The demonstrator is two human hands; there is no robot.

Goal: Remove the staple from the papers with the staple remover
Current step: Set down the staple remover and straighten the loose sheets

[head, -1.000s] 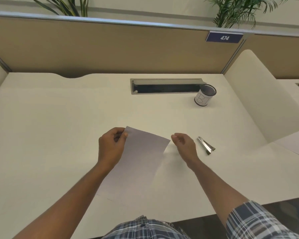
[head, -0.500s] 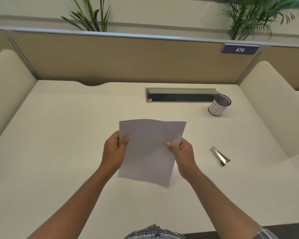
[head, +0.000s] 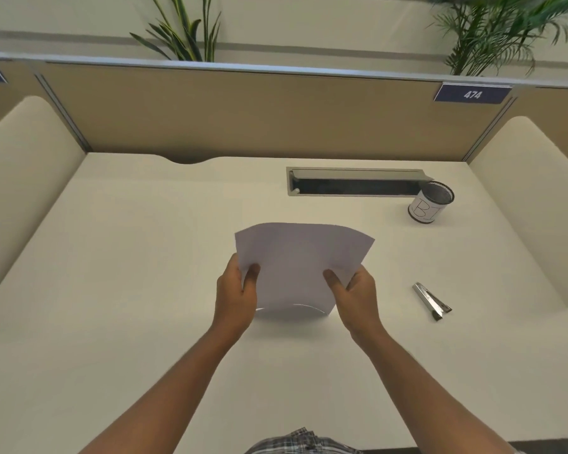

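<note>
Both hands hold the papers by the lower side edges: the left hand has its grip closed on the left edge, thumb on the front face, and the right hand has its grip closed on the right edge in the same way. The sheets are lifted and bent, so the bottom edge curves just above the desk, or maybe touches it; I cannot tell which. The top edge fans away from the person. No staple is visible on the face that shows; it is too small to see, or it sits on the hidden side.

The staple remover lies on the desk to the right of the right hand, apart from it, and nobody touches it. So I judge the task is at its start: the papers are picked up, but the tool is not taken and the staple is not yet removed. One hand must release the papers to fetch the tool.

Around the hands the desk is open on all sides. A mesh pen cup stands far back on the right beside the cable slot, well away. Side panels close the desk left and right, and the near edge runs just in front of the person's body.
</note>
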